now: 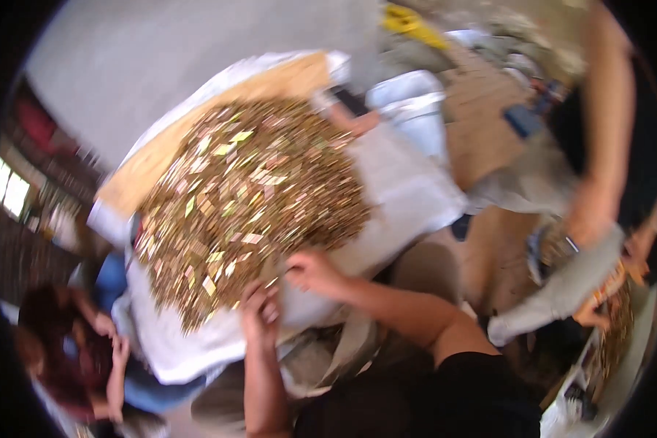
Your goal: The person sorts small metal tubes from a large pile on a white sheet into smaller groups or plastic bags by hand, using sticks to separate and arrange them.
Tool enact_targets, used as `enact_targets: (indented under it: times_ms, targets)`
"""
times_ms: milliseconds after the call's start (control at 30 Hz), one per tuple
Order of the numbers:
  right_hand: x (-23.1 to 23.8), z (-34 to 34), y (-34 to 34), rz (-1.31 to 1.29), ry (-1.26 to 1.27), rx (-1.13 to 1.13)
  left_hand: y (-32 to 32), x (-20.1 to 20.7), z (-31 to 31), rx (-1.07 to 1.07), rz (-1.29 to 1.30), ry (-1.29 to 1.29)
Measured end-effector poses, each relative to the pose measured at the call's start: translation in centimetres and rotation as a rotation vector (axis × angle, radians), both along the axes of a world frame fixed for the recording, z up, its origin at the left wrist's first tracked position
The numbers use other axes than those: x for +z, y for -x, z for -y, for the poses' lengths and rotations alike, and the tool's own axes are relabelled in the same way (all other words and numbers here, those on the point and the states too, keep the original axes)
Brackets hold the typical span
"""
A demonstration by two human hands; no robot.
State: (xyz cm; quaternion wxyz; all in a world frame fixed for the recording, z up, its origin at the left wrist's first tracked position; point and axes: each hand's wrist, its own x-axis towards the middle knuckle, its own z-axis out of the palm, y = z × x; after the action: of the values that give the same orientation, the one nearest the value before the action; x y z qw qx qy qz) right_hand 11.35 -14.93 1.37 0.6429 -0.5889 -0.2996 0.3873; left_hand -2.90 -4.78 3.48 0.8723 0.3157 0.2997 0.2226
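A large heap of small flat pieces (255, 182), brown and gold with some pale and greenish ones, lies on a white sheet (409, 182). At the heap's near edge, my left hand (260, 310) is raised with its fingers curled closed. My right hand (317, 274) is just to its right, thumb and fingers pinched together. A thin, small sliver (272, 282) shows between the two hands, too blurred to name. What each hand grips cannot be made out.
Wooden board (292, 77) borders the heap's far side. Another person's hand (358, 124) rests at its far right beside a dark flat object (348, 101). One person (73, 343) sits at left; another (606, 139) bends at right. A pale blue bundle (409, 102) lies beyond the sheet.
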Motion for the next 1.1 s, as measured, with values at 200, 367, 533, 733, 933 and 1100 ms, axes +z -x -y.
enact_targets:
  times_ms: [200,367,533,733,933,1100]
  targets:
    - [1.6,1.1,-0.4,-0.136,-0.021,0.055,-1.7,0.3,1.9,-0.108,-0.022,-0.327]
    - [1.7,0.5,0.5,-0.162,-0.007,0.043,-0.6,0.6,1.9,-0.095,-0.127,-0.407]
    - [1.9,0.7,0.2,-0.120,0.071,0.043,-0.5,0.3,2.5,-0.080,-0.105,-0.437]
    - [2.3,0.8,0.4,-0.093,0.087,0.012,-0.4,0.5,2.7,-0.087,-0.121,-0.483]
    - [2.7,0.8,0.5,-0.093,0.090,-0.055,-0.3,0.5,3.0,-0.103,-0.137,-0.512]
    - [2.8,0.9,0.4,-0.037,0.098,0.000,-0.4,0.6,3.1,-0.100,-0.149,-0.513]
